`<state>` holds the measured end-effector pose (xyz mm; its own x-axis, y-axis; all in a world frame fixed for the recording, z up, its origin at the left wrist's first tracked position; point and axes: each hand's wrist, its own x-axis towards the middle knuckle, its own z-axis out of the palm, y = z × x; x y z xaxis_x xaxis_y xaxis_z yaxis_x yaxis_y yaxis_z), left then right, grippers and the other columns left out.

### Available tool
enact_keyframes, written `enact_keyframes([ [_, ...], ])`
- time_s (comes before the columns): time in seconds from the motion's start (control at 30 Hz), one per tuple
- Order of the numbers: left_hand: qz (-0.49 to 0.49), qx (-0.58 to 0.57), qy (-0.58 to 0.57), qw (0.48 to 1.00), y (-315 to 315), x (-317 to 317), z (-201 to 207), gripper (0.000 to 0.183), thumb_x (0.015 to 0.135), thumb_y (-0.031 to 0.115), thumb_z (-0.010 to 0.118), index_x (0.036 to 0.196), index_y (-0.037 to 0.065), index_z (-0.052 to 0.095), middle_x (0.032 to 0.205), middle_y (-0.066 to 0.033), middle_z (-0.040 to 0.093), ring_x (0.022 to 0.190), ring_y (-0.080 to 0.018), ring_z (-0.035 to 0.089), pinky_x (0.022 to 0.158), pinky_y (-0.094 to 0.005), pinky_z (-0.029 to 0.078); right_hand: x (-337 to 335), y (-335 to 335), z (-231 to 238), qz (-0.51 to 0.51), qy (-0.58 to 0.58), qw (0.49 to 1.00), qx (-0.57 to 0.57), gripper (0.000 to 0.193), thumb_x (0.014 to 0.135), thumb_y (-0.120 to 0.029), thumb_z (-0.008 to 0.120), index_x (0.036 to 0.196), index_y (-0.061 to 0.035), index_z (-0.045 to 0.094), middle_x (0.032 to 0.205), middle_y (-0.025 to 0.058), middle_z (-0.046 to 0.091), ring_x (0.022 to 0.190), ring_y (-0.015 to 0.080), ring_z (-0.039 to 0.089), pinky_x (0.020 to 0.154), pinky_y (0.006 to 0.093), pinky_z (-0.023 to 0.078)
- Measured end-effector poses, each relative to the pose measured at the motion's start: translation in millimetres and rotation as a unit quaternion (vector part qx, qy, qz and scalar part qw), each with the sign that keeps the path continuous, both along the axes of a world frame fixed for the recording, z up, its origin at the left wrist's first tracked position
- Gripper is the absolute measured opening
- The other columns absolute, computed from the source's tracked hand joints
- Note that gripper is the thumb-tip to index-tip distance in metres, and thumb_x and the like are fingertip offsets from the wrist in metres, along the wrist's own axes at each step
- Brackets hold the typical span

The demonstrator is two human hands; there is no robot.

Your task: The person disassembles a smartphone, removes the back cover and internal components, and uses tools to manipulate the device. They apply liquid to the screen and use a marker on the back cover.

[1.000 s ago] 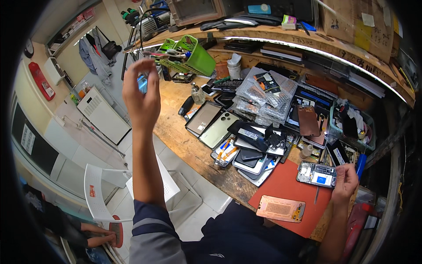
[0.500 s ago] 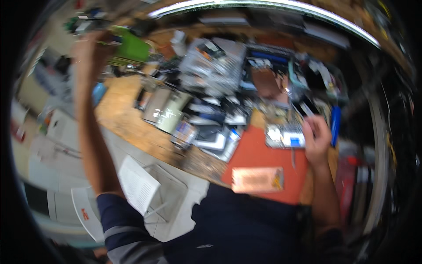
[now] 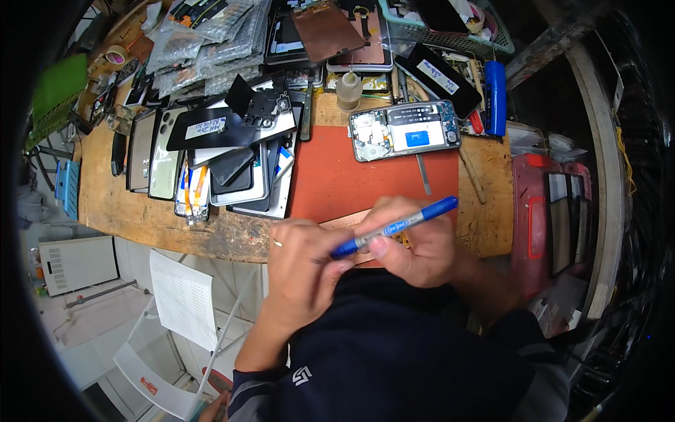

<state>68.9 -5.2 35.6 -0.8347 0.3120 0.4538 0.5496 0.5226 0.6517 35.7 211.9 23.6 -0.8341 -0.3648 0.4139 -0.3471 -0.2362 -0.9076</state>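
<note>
A blue-and-grey marker pen (image 3: 390, 230) lies slanted between my two hands in front of my chest, its right end higher. My right hand (image 3: 425, 250) grips the barrel between thumb and fingers. At the lower-left blue end, the fingers of my left hand (image 3: 299, 264) close around the pen. Partly hidden under the hands is a flat copper-coloured panel (image 3: 344, 220) on the red mat (image 3: 320, 176). An opened phone (image 3: 380, 133) with its battery and boards exposed rests at the mat's far side. A thin metal strip (image 3: 423, 174) sticks out below it.
Left of the mat is a pile of phone parts and covers (image 3: 232, 169). Bubble-wrapped packs (image 3: 204, 53) are stacked behind. A small bottle (image 3: 349, 91), a blue tube-shaped thing (image 3: 495, 98) and a green basket (image 3: 450, 41) stand farther back. A white folding chair (image 3: 184, 299) is below left.
My left hand has come back from the green container at far left to my chest. My right hand has left the phone's edge. Both now hold the marker pen; the view has shifted.
</note>
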Motion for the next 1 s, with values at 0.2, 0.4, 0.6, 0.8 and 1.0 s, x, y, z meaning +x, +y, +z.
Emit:
enact_keyframes([
  [0.2,-0.175,0.100,-0.154,0.967,3,27,-11,0.023,0.101,0.029,0.071,0.097,0.007,0.069,0.089,-0.0091,0.060,0.084,-0.0315,0.057,0.085,-0.0467,0.041,50,7,7,-0.056,-0.055,0.995,-0.054,0.006,0.103,0.003,0.067,0.109,0.0036,0.068,0.092,0.0148,0.074,0.070,0.0171,0.069,0.059,0.0316,0.053],
  [0.4,-0.067,-0.047,-0.053,0.995,-35,69,-35,0.021,0.101,0.029,0.068,0.095,0.009,0.064,0.097,-0.0102,0.060,0.095,-0.0333,0.060,0.092,-0.0510,0.043,29,53,24,-0.213,-0.072,0.969,-0.103,0.020,0.110,-0.013,0.063,0.117,0.0051,0.067,0.095,0.0197,0.076,0.074,0.0232,0.075,0.063,0.0330,0.060],
  [0.6,0.016,-0.040,-0.054,0.998,-36,16,-46,0.043,0.089,0.031,0.085,0.111,0.008,0.056,0.131,-0.0204,0.065,0.119,-0.0408,0.063,0.100,-0.0539,0.042,38,-2,-14,-0.181,0.081,0.958,0.207,0.024,0.083,0.005,0.083,0.103,0.0041,0.070,0.087,0.0172,0.075,0.073,0.0287,0.076,0.065,0.0356,0.060],
  [0.8,-0.001,-0.078,-0.053,0.996,-35,14,-56,0.064,0.078,0.035,0.097,0.118,0.012,0.053,0.144,-0.0153,0.065,0.130,-0.0385,0.061,0.105,-0.0519,0.039,31,-9,-33,-0.169,0.128,0.946,0.245,0.022,0.080,0.007,0.080,0.099,0.0017,0.069,0.079,0.0120,0.071,0.063,0.0243,0.070,0.058,0.0331,0.053],
  [1.0,-0.010,-0.098,-0.056,0.994,-37,11,-53,0.070,0.073,0.034,0.100,0.117,0.012,0.050,0.140,-0.0172,0.067,0.124,-0.0399,0.063,0.102,-0.0518,0.039,36,-6,-33,-0.155,0.130,0.943,0.262,0.026,0.078,0.004,0.083,0.099,0.0000,0.069,0.082,0.0119,0.071,0.065,0.0274,0.071,0.059,0.0357,0.055],
])
